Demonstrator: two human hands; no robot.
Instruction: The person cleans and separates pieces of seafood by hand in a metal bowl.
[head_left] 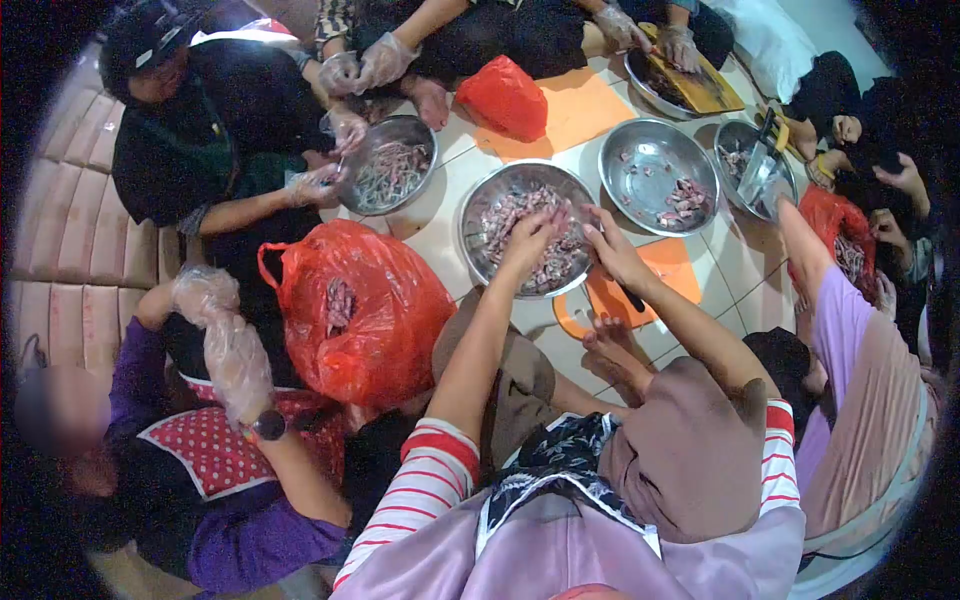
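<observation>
My left hand [535, 236] is over a metal bowl [474, 252] full of small pinkish-grey cut pieces [510, 215]. Its fingertips are among the pieces and partly smeared, so I cannot make out a hold. At the bowl's right rim is my right hand [617, 247], bare like the left, with its fingers bent at the edge. Below it, an orange cutting board [607, 300] lies on the tiles, and the black handle of a knife [633, 298] shows there.
Left of me sits a red plastic bag [385, 290] with pieces inside. Around stand metal bowls [640, 150] [388, 205], a smaller red bag [505, 97] and an orange sheet [585, 105]. Several people sit close on both sides; one gloved hand [240, 375] is near the bag.
</observation>
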